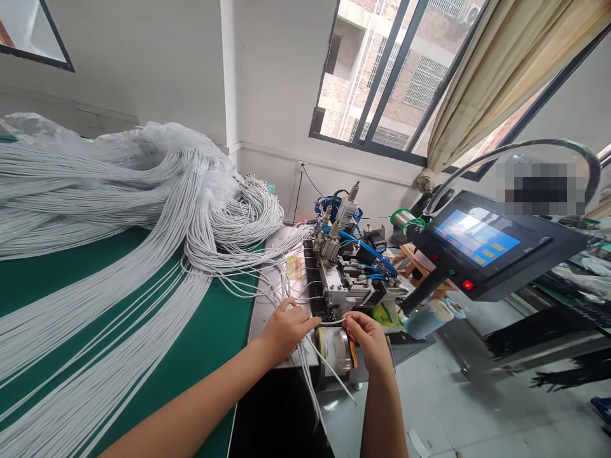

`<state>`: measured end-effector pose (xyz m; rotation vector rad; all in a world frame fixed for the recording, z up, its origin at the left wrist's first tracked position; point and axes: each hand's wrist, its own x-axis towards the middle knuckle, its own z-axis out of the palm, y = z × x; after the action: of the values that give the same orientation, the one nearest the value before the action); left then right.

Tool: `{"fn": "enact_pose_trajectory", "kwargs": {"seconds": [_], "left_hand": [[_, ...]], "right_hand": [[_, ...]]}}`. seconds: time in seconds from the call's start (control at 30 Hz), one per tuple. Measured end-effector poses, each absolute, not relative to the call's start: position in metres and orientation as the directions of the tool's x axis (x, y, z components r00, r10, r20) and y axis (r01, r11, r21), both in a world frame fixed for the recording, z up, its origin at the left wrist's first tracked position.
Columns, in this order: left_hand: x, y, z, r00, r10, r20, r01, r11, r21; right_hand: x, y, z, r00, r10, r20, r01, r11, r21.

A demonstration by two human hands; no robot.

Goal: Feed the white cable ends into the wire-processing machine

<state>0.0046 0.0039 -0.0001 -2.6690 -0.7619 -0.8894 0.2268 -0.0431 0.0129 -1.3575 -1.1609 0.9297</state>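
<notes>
My left hand [285, 331] is closed in a pinch on a thin white wire [330, 323] in front of the small metal machine [351, 280]. My right hand [368, 340] pinches the same wire a short way to the right, close to the machine's front edge. The wire runs straight between the two hands. More white wires [312, 375] hang down from under my left hand. A large heap of white wires [143, 216] lies on the green mat [210, 337] to the left.
A control box with a lit touchscreen [477, 238] and a red button [468, 284] stands on the right. Blue air hoses [367, 251] loop over the machine. Clear plastic sheeting [157, 137] covers the wire heap. A window [382, 70] is behind.
</notes>
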Motion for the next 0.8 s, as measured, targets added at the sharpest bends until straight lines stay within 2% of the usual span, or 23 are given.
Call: {"fn": "enact_pose_trajectory", "kwargs": {"seconds": [0.23,0.47,0.6,0.8], "left_hand": [[0.005,0.003,0.005,0.702,0.454,0.548,0.565,-0.824,-0.04],[0.008,0.004,0.001,0.665,0.508,0.547,0.614,-0.789,-0.013],[0.008,0.006,-0.003,0.659,0.535,0.529,0.631,-0.776,-0.003],[0.008,0.006,-0.003,0.654,0.566,0.502,0.633,-0.772,0.046]], "right_hand": [[0.234,-0.033,0.005,0.122,0.978,0.169,0.402,0.107,-0.91],[0.236,-0.027,-0.001,0.113,0.962,0.248,0.512,0.158,-0.845],[0.236,-0.02,-0.008,0.122,0.964,0.238,0.482,0.152,-0.863],[0.237,-0.011,-0.022,0.071,0.989,0.127,0.284,0.102,-0.953]]}}
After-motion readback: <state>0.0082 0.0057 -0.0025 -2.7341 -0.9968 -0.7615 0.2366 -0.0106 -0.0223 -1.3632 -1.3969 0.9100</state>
